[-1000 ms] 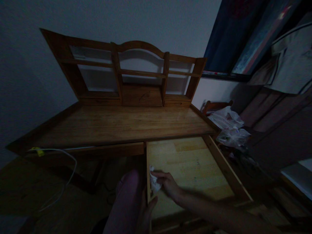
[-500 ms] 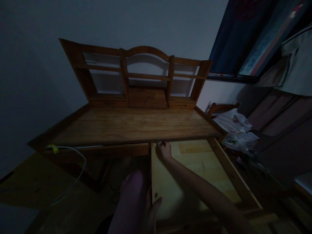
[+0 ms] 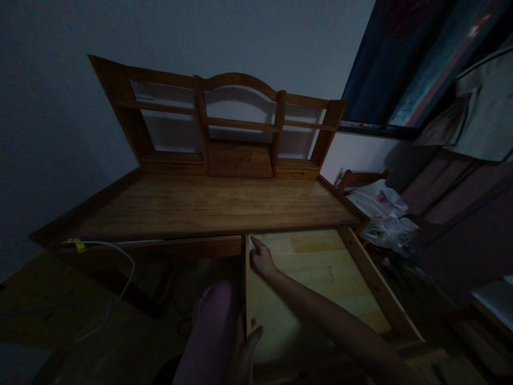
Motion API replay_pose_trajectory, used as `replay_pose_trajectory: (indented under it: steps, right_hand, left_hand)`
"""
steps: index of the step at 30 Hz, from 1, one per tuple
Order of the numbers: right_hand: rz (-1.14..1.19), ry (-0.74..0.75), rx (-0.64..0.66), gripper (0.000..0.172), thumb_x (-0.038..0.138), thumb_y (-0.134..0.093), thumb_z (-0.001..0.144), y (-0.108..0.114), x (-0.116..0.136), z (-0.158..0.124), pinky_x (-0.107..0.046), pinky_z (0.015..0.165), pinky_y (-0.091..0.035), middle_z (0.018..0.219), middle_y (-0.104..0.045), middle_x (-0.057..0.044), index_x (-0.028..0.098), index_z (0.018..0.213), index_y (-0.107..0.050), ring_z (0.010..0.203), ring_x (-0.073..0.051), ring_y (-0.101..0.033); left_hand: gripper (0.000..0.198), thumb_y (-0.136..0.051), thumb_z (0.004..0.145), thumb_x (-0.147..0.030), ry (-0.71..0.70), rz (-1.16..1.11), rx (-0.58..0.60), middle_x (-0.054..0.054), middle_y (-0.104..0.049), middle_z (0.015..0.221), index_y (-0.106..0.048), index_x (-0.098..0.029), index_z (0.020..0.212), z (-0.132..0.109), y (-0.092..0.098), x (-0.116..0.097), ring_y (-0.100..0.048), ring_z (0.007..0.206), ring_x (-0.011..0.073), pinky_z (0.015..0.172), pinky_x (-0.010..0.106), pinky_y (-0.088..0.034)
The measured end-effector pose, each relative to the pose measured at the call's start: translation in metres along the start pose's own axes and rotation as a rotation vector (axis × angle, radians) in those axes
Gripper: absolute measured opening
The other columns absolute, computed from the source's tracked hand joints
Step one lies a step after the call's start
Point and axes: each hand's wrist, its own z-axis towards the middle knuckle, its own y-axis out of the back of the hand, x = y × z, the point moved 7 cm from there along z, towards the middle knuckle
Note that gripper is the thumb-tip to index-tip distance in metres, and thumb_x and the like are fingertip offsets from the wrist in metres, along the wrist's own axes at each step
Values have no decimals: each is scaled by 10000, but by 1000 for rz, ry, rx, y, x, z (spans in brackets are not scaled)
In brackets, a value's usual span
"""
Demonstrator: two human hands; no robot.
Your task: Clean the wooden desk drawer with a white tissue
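A wooden drawer (image 3: pixel 320 299) with a pale bottom is pulled out from the right side of the desk (image 3: pixel 224 206). Inside it, my right hand (image 3: pixel 262 258) is closed on a small white wipe (image 3: pixel 251 242), pressed against the left wall near the back corner. Whether the wipe is paper or cloth I cannot make out. At the drawer's near left, my left hand (image 3: pixel 245 345) grips the side wall, its thumb over the edge and its other fingers mostly hidden.
A shelf unit (image 3: pixel 240 125) stands at the back of the desk. A white cable (image 3: pixel 130 272) with a yellow tag hangs at the left front. White plastic bags (image 3: pixel 379 200) lie on a chair at the right. My leg (image 3: pixel 212 331) is beside the drawer.
My right hand has moved slightly left with the wipe, from the drawer's bottom by the back corner onto its left wall. My left hand keeps its grip. The view has shifted a little.
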Motion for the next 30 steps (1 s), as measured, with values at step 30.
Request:
replay_pose_trajectory:
  steps: [30]
  right_hand:
    - [468,-275,266,577,309,-670,710,5,-12,-115,-474,991,-507,1140,-765,-53,238,1282,-683,1026,-246,-705]
  left_hand:
    - [374,-623,948,-400,-4,38,5,94,-622,1328,-616,-216,1274,-9,-11,-18,-632,1141,239,953,452,-559]
